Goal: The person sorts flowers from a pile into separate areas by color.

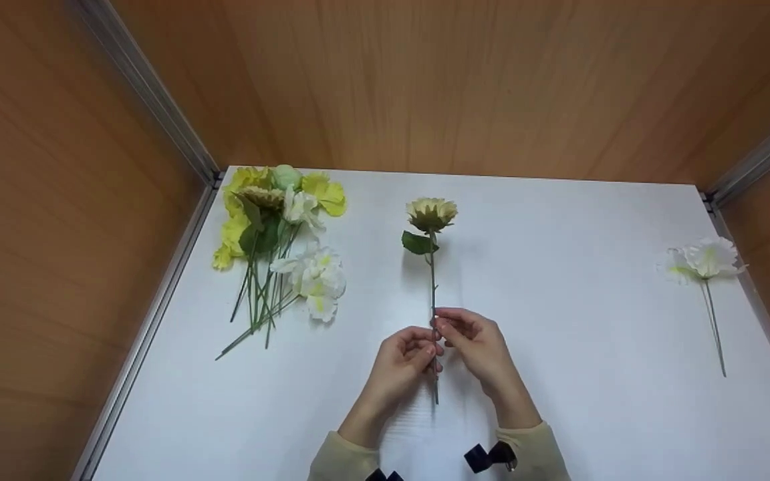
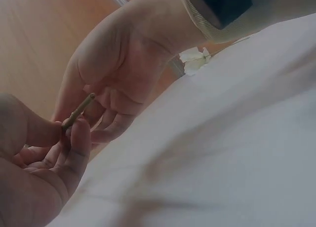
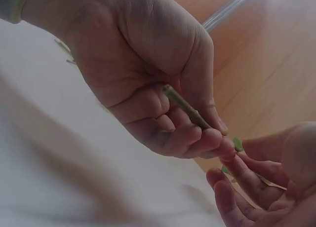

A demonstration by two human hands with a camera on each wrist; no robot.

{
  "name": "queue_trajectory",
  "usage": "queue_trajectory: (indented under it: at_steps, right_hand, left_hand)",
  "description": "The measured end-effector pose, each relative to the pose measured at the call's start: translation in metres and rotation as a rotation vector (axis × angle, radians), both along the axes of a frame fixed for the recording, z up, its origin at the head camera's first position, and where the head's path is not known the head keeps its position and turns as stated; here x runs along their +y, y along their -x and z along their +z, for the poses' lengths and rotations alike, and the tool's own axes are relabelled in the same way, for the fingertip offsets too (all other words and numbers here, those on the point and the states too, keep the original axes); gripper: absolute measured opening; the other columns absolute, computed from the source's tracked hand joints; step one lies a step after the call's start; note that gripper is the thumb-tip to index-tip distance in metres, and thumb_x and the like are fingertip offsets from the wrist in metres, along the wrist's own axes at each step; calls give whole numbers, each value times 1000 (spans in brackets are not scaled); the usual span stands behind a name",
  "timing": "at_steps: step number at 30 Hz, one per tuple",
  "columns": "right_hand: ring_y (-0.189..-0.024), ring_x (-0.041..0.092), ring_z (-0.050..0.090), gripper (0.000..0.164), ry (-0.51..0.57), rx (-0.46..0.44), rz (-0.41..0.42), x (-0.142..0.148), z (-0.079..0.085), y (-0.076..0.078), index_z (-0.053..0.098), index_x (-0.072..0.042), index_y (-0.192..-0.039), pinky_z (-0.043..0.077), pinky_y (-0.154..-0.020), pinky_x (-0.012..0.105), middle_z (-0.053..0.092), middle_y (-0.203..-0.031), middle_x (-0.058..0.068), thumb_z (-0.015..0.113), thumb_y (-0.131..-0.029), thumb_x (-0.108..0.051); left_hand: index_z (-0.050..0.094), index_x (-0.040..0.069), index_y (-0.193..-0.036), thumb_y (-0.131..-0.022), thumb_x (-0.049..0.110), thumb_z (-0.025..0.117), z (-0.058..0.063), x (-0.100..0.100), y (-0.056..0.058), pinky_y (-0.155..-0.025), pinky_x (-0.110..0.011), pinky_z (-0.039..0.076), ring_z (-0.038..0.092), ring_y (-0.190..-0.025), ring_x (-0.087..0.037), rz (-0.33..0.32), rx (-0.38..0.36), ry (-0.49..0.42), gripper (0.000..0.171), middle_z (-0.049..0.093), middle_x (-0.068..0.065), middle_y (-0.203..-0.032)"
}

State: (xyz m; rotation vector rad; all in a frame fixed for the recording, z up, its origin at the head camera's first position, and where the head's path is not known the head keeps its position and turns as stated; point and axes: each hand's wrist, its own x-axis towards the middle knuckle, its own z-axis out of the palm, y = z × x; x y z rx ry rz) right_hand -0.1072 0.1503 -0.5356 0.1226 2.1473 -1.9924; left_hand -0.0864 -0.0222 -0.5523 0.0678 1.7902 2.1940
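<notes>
A pale yellow artificial flower [image 1: 432, 215] with one dark green leaf [image 1: 418, 243] and a long green stem is held above the white table, bloom pointing away from me. My left hand [image 1: 404, 357] pinches the lower stem between thumb and fingers, as the left wrist view also shows. Just above it on the stem, my right hand [image 1: 482, 344] pinches with thumb and forefinger. The cut end of the stem [image 3: 182, 106] sticks out below the left hand in the right wrist view.
Several yellow and white artificial flowers [image 1: 318, 275] lie in a bunch at the table's left, stems toward me. A white flower [image 1: 709, 259] lies near the right edge. Wooden panels [image 1: 458, 87] with metal corner rails enclose the white table [image 1: 572, 267] at the back and sides.
</notes>
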Motion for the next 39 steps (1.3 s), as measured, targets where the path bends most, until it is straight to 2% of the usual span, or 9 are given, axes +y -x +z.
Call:
queue_trajectory:
  at_steps: [9, 16, 19, 25, 28, 33, 35, 39]
  right_hand:
    - [-108, 21, 71, 31, 51, -3, -56, -5, -10, 2, 74, 3, -132, 58, -89, 22, 74, -123, 20, 77, -103, -6]
    - [-99, 21, 74, 29, 103, 7, -94, -4, -8, 6, 73, 6, -131, 62, -85, 25, 72, -121, 27, 73, -102, 4]
    - [-95, 20, 74, 32, 131, 4, -99, -2, -8, 8, 70, 9, -133, 64, -84, 28, 71, -117, 28, 73, -101, 5]
    - [-89, 22, 74, 33, 165, 4, -101, 4, -6, 11, 68, 13, -134, 65, -80, 31, 72, -107, 19, 73, -101, 6]
    - [-87, 21, 74, 33, 156, 1, -102, 8, -5, 13, 68, 13, -133, 65, -80, 31, 73, -106, 17, 72, -101, 7]
    - [-90, 20, 74, 32, 117, -6, -133, 23, -3, 17, 69, 11, -134, 66, -83, 31, 71, -108, 17, 72, -102, 6]
    - [-92, 21, 74, 33, 76, -10, -143, 34, -2, 18, 70, 9, -135, 65, -84, 31, 71, -110, 17, 73, -102, 4]
    - [-98, 22, 74, 34, -28, -25, -160, 65, -2, 20, 70, 5, -138, 64, -88, 29, 70, -116, 17, 73, -105, -2]
  left_hand:
    - [68, -11, -119, -103, -8, 63, -4, 5, 0, -72, -24, 60, 72, -78, -17, 0, 38, 41, 17, 75, -15, -97]
    - [71, -13, -115, -104, 0, 69, -6, 5, -5, -75, -30, 65, 76, -78, -17, -30, -2, 58, 17, 78, -14, -93]
    - [71, -14, -115, -104, -1, 69, -7, 5, -6, -76, -31, 66, 77, -79, -17, -40, -21, 56, 17, 79, -15, -93]
    - [69, -17, -115, -103, -2, 69, -7, 8, -5, -77, -33, 66, 77, -80, -18, -65, -31, 16, 19, 78, -20, -96]
    - [69, -17, -116, -103, -1, 70, -7, 10, -3, -78, -34, 67, 78, -81, -19, -66, -29, 15, 20, 78, -19, -95]
    - [73, -8, -113, -104, 8, 75, -7, 8, 0, -77, -35, 67, 79, -80, -20, -55, -10, 46, 19, 79, -15, -94]
    - [74, -6, -111, -104, 11, 75, -6, 2, 1, -77, -36, 67, 79, -79, -20, -36, -3, 46, 18, 79, -15, -94]
    - [72, -8, -110, -104, 11, 75, -3, -17, 7, -77, -38, 67, 78, -79, -22, 22, 7, 42, 20, 77, -15, -93]
